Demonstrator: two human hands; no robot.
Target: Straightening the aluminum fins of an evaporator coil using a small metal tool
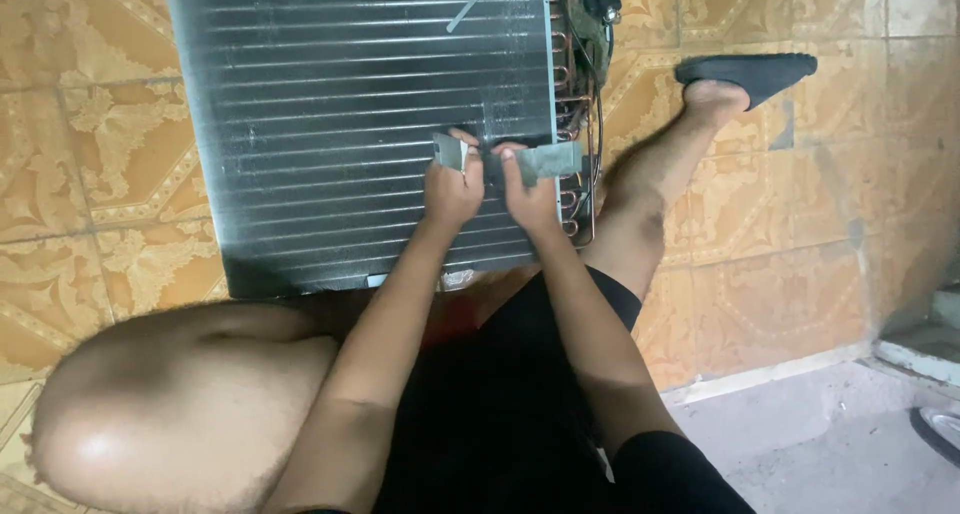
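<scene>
Together, both hands on a grey comb tool [545,160].
Left hand [452,189] and right hand [530,196] extend forward, fingers gripping it against the finned coil [350,94].

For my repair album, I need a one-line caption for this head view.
Left hand and right hand press a flat grey comb-like tool against a finned coil on patterned floor tiles.

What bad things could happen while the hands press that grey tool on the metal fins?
1. The tool, gripped by both the left hand and right hand, might slip and bend the thin fins of the coil.
2. Fingers touch the fins; the edges look thin and could cut them.
3. The copper tubes sit right beside the tool; a hard slip could dent them.
</scene>
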